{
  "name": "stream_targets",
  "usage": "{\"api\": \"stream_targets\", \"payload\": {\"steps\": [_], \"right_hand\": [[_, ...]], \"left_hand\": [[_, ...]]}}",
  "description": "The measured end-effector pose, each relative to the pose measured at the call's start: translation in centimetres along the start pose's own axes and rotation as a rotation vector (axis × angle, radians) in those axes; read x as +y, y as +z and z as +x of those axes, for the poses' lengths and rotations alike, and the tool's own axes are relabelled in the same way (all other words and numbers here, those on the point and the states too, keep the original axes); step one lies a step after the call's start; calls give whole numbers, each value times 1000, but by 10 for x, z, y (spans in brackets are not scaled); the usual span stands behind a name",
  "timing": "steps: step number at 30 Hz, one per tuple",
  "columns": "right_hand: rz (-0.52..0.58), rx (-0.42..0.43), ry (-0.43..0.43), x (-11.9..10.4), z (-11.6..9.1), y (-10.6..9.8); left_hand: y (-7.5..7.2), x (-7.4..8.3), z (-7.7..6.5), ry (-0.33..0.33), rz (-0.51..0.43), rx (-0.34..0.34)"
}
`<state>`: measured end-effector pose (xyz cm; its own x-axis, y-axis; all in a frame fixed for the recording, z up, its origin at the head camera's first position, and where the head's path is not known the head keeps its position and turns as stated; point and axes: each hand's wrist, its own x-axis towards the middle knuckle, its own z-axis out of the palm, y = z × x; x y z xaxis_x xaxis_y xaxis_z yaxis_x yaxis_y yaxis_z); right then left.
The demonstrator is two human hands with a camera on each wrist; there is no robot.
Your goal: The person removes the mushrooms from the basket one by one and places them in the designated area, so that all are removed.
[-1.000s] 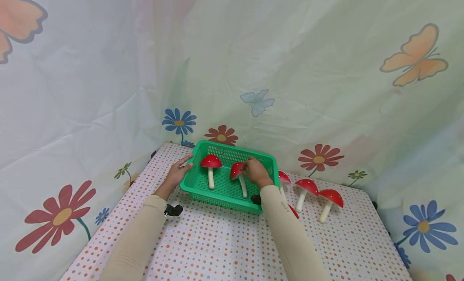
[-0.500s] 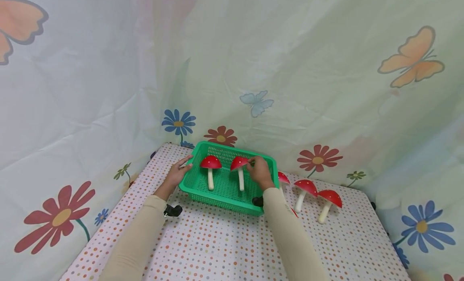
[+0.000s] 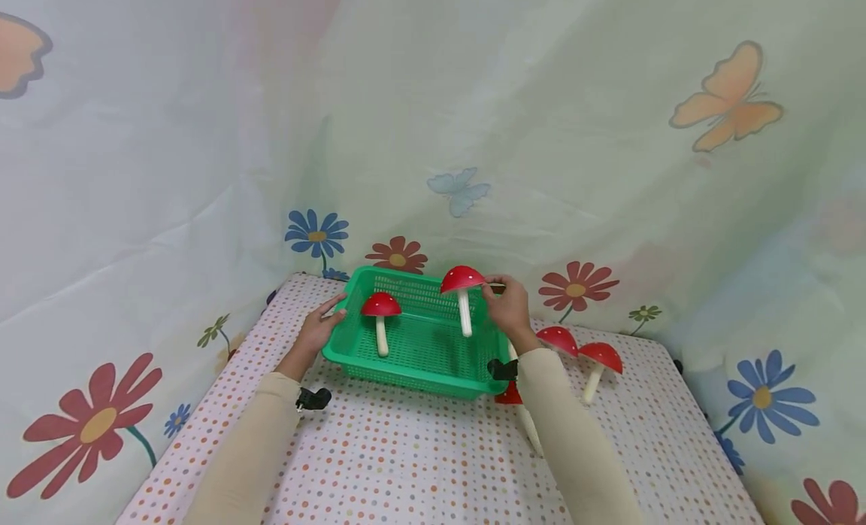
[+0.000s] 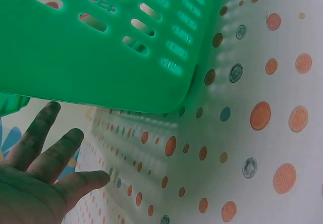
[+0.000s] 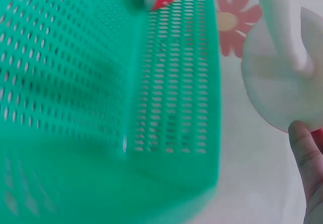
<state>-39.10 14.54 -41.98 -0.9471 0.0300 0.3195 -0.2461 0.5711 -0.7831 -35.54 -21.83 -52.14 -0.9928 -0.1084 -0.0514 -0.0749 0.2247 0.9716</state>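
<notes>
My right hand [image 3: 510, 307] pinches the cap edge of a toy mushroom [image 3: 463, 278], red with white dots and a white stem. It hangs upright above the right part of the green plastic basket [image 3: 406, 377]. In the right wrist view a fingertip [image 5: 303, 138] touches the pale underside of this mushroom's cap [image 5: 267, 82]. A second mushroom [image 3: 382, 305] lies inside the basket on the left. My left hand [image 3: 316, 333] is at the basket's left end with fingers spread. The left wrist view shows its straight fingers [image 4: 55, 156] close to the basket wall; contact is unclear.
Right of the basket, two mushrooms [image 3: 558, 339] [image 3: 601, 357] lie on the dotted tablecloth [image 3: 419, 465]. Another red cap [image 3: 510, 394] shows by the basket's front right corner, partly behind my right forearm. A printed curtain [image 3: 575, 171] hangs behind the table.
My right hand has lifted the mushroom from inside the basket, up and to the right. My left hand keeps its place beside the basket. The head view has shifted slightly.
</notes>
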Motion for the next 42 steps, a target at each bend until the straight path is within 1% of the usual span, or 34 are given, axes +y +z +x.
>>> {"api": "stream_targets", "payload": {"steps": [3, 5, 7, 10, 14, 17, 19, 21, 22, 23, 26, 27, 31, 33, 34, 39, 42], "right_hand": [[36, 34, 0, 1, -5, -21], [59, 58, 5, 5, -9, -36], [52, 93, 26, 11, -15, -51], [61, 130, 101, 23, -26, -73], [57, 175, 178, 39, -51, -104], [-6, 220, 225, 54, -73, -126], [-50, 247, 283, 67, -86, -139], [-67, 258, 333, 79, -99, -149], [-59, 259, 354, 86, -105, -152], [-38, 266, 368, 93, -111, -154], [26, 281, 363, 115, -131, -154], [77, 297, 354, 124, -138, -152], [145, 321, 306, 149, -155, -137], [115, 314, 295, 158, -159, -130], [68, 302, 295, 162, -160, -127], [-81, 259, 328, 171, -161, -116], [-99, 251, 343, 172, -159, -111]], "left_hand": [[-2, -1, -1, -7, -11, 3], [-3, -1, -1, 1, -3, -1], [-3, 0, -1, 2, 0, 3], [-3, 0, -1, 4, 4, 4], [-3, -1, 0, -3, -6, 1], [-5, 0, -1, -8, -3, -11], [-6, 2, -1, -11, -5, -13], [-6, 4, -2, -16, -10, -13], [-6, 4, -2, -16, -15, -13], [-6, 5, -2, -21, -23, -13], [-5, 5, -3, -32, -40, -15], [-4, 4, -3, -33, -43, -18], [-4, 5, -2, -30, -46, -14], [-4, 4, -2, -31, -43, -13], [-4, 4, -1, -30, -40, -14], [-4, 1, -1, -34, -30, -1], [-4, 1, 0, -29, -31, -3]]}}
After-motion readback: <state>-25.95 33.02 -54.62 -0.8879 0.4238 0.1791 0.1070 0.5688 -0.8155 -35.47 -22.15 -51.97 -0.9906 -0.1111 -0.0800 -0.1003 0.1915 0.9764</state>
